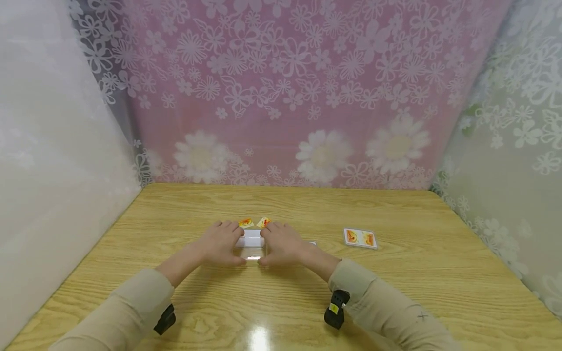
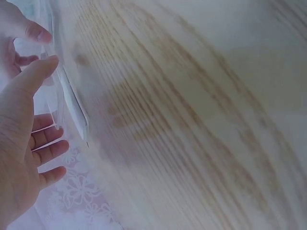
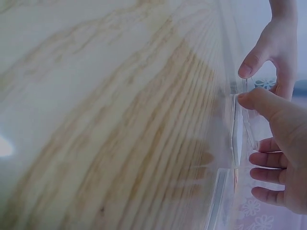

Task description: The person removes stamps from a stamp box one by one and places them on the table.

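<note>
Both hands hold a clear plastic piece point(image 1: 251, 253) at its two ends, thumbs along the near edge and fingers at the far side. My left hand point(image 1: 221, 243) grips its left end and my right hand point(image 1: 282, 245) its right end, with the thumbs close together. In the right wrist view the clear piece point(image 3: 250, 129) is tilted slightly above a flat white-edged piece point(image 3: 236, 136) on the table. The left wrist view also shows that flat piece point(image 2: 74, 105) beneath the fingers. Two small orange-and-yellow cards point(image 1: 246, 223) point(image 1: 264, 222) lie just beyond the hands.
To the right, a clear case with an orange-and-white card point(image 1: 360, 238) lies flat on the wooden table point(image 1: 263, 302). Another clear-edged item point(image 1: 312, 243) shows partly behind the right wrist. Flowered curtains point(image 1: 281, 97) enclose the table at the back and sides.
</note>
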Tool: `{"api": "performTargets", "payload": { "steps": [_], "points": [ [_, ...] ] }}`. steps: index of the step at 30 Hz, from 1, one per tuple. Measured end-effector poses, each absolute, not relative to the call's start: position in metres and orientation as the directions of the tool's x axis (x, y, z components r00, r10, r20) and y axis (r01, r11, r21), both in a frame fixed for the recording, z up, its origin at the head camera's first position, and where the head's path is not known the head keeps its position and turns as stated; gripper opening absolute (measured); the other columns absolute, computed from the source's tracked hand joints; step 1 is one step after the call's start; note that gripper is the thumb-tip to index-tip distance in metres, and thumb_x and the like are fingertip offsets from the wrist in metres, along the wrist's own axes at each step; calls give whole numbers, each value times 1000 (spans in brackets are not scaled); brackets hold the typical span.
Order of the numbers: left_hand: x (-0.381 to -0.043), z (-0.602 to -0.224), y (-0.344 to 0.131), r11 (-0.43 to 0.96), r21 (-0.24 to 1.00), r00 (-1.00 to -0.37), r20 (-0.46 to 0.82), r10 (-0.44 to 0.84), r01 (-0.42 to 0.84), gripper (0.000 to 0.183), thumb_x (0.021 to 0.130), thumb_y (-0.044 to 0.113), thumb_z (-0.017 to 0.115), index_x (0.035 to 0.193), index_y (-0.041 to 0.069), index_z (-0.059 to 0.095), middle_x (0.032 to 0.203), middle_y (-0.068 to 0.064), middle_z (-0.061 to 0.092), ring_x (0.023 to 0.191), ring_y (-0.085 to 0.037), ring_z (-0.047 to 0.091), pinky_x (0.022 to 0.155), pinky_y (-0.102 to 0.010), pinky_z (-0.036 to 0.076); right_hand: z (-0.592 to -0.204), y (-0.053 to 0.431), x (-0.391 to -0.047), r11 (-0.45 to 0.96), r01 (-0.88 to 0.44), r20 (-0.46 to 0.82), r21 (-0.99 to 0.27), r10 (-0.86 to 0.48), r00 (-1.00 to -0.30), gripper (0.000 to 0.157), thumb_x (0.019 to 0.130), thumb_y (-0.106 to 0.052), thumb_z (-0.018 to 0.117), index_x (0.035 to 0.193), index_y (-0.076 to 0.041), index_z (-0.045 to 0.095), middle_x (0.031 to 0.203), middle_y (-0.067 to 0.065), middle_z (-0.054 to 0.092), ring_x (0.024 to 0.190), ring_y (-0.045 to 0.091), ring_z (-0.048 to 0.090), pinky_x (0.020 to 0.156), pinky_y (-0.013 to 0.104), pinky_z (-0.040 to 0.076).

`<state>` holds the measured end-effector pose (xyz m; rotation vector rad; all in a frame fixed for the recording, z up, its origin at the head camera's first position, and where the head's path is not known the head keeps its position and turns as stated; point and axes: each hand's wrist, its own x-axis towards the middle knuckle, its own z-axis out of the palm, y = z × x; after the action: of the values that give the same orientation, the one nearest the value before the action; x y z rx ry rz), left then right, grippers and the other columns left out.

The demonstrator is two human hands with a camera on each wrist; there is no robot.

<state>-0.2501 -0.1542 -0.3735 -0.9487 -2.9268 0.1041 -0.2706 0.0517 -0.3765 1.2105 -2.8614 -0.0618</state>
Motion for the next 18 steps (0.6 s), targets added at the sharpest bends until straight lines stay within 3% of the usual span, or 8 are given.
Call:
{"api": "performTargets", "payload": {
  "steps": [6, 18],
  "points": [
    [-253, -375, -156, 811, -88, -809, 61, 584, 579, 63, 74, 53, 69, 112, 5, 55, 101, -5, 54, 94, -24, 51, 85, -45, 41, -378, 51, -275, 712, -702, 23, 37, -702, -711, 66, 77, -54, 67, 123, -8, 54, 118, 4, 55, 108, 20, 50, 90, 40, 44],
    [-262, -374, -157, 823, -92, -821, 70, 567, 561, 60, 75, 50, 70, 113, 5, 55, 100, -4, 53, 92, -22, 49, 82, -43, 40, -377, 47, -284, 734, -676, 16, 66, -678, -735, 65, 78, -55, 66, 122, -9, 54, 113, 2, 53, 103, 19, 49, 82, 36, 46]
  ]
}}
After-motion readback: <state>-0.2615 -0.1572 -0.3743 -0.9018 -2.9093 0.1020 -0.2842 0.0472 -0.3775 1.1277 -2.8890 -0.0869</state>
